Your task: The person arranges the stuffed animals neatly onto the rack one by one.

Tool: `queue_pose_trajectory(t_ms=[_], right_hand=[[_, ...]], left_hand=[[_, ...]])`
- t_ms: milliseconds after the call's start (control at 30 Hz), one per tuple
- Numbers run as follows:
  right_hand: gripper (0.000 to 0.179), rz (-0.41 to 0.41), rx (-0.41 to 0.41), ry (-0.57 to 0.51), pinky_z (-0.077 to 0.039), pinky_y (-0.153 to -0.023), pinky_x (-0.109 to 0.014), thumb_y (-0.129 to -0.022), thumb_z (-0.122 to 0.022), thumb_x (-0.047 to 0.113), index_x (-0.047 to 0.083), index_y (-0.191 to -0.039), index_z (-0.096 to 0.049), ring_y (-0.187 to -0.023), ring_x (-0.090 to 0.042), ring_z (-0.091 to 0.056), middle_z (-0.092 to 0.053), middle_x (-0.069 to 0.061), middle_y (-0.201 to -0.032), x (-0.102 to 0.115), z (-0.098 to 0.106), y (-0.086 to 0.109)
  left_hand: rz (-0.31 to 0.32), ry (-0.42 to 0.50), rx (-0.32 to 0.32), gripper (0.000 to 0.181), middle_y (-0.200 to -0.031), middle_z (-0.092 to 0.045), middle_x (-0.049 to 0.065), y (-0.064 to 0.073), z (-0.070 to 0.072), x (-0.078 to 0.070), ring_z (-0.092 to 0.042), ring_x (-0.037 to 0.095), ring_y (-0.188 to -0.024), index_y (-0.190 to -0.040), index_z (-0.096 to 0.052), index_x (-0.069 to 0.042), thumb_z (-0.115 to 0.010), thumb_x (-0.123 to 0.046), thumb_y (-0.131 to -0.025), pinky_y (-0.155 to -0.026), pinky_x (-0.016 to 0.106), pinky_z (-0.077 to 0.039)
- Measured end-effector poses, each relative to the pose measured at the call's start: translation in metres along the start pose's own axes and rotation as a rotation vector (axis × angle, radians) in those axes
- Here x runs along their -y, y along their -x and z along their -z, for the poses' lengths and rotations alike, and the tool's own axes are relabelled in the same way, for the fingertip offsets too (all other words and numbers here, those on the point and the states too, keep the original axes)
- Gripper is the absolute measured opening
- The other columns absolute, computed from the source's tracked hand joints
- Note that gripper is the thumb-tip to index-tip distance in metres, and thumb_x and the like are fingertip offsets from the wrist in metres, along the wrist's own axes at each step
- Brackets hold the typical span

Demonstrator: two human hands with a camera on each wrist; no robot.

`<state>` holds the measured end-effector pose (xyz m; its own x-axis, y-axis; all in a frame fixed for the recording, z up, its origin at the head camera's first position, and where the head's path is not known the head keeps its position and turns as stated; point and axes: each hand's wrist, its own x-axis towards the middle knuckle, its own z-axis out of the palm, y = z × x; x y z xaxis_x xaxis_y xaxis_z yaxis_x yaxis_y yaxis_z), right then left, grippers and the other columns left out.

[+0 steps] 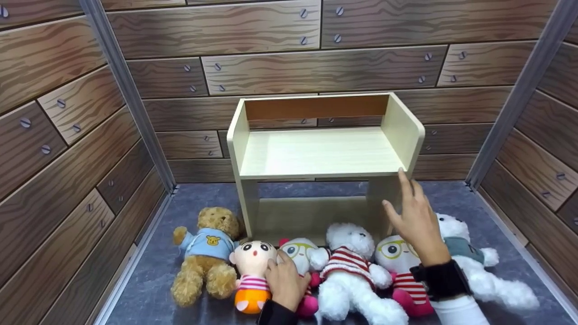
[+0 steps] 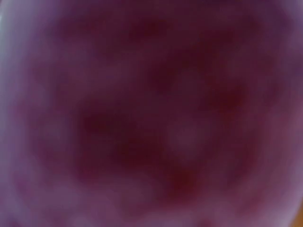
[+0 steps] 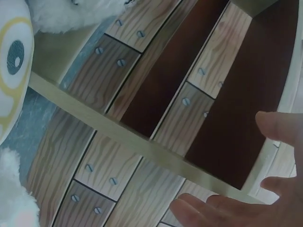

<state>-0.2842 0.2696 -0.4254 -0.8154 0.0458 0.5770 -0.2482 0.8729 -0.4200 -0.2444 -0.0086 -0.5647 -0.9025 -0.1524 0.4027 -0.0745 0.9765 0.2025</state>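
Note:
A pale two-tier wooden shelf stands in the middle of the head view. My right hand is at its right front edge, fingers extended and thumb spread; in the right wrist view the fingers hold nothing. Low in the head view, my left hand lies against the right side of a round-headed doll in a pink striped top and orange shorts. Beside that hand sits a plush doll with yellow glasses. How its fingertips lie is hidden. The left wrist view is only a dark reddish blur.
Left of the shelf is a brown teddy bear in a blue shirt. In front lies a white bear in a striped top. To the right are another glasses doll and a white bear in green. Wood-patterned walls surround the grey floor.

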Motion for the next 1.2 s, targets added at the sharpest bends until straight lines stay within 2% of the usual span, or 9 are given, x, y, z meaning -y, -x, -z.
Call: queue_pose_trajectory(t_ms=[200,433,700,833,967,1200], right_hand=[[0.079,0.011,-0.063,-0.012,-0.046,-0.079,-0.07,-0.088,-0.07,0.013,0.014,-0.155,-0.029,-0.107,-0.058,-0.054,-0.048,-0.035,-0.135,-0.005,-0.003,-0.006],[0.079,0.026,-0.086,-0.04,-0.048,-0.075,-0.069,-0.085,-0.071,0.007,0.012,-0.153,-0.032,-0.1,-0.058,-0.056,-0.05,-0.036,-0.13,-0.004,-0.003,-0.008],[0.078,0.013,-0.09,-0.04,-0.049,-0.072,-0.068,-0.084,-0.071,0.006,0.012,-0.152,-0.032,-0.095,-0.058,-0.057,-0.051,-0.037,-0.128,-0.002,-0.004,-0.006],[0.078,0.022,-0.104,-0.042,-0.049,-0.068,-0.067,-0.084,-0.071,0.007,0.011,-0.151,-0.033,-0.091,-0.058,-0.058,-0.051,-0.037,-0.125,-0.003,-0.005,-0.006],[0.078,0.023,-0.103,-0.041,-0.049,-0.067,-0.067,-0.084,-0.071,0.008,0.011,-0.152,-0.032,-0.088,-0.058,-0.058,-0.051,-0.037,-0.124,-0.003,-0.005,-0.006],[0.079,0.019,-0.098,-0.046,-0.05,-0.067,-0.067,-0.084,-0.071,0.008,0.011,-0.152,-0.032,-0.087,-0.057,-0.058,-0.05,-0.037,-0.126,-0.003,-0.005,-0.007]], left_hand=[[-0.029,0.027,-0.022,0.087,-0.081,-0.071,0.014,0.002,0.0,0.004,-0.054,0.03,-0.082,-0.126,-0.058,0.009,-0.083,-0.047,-0.064,-0.067,0.041,-0.044],[-0.063,0.07,-0.055,0.086,-0.075,-0.07,0.01,0.007,0.003,0.008,-0.052,0.03,-0.083,-0.131,-0.054,0.009,-0.08,-0.043,-0.068,-0.07,0.041,-0.043],[-0.067,0.145,-0.155,0.091,-0.075,-0.07,0.01,0.016,0.014,0.012,-0.053,0.031,-0.083,-0.137,-0.049,0.011,-0.085,-0.037,-0.069,-0.07,0.042,-0.044],[-0.061,0.198,-0.209,0.092,-0.08,-0.072,0.011,0.017,0.025,0.012,-0.053,0.03,-0.079,-0.14,-0.044,0.01,-0.084,-0.035,-0.071,-0.064,0.041,-0.044],[-0.051,0.271,-0.246,0.091,-0.093,-0.073,0.013,0.014,0.038,0.014,-0.05,0.028,-0.076,-0.144,-0.037,0.01,-0.08,-0.034,-0.077,-0.058,0.038,-0.042],[0.029,0.399,-0.291,0.096,-0.075,-0.064,0.013,0.003,0.068,0.008,-0.049,0.025,-0.071,-0.151,-0.032,0.001,-0.081,-0.034,-0.077,-0.057,0.036,-0.04]])
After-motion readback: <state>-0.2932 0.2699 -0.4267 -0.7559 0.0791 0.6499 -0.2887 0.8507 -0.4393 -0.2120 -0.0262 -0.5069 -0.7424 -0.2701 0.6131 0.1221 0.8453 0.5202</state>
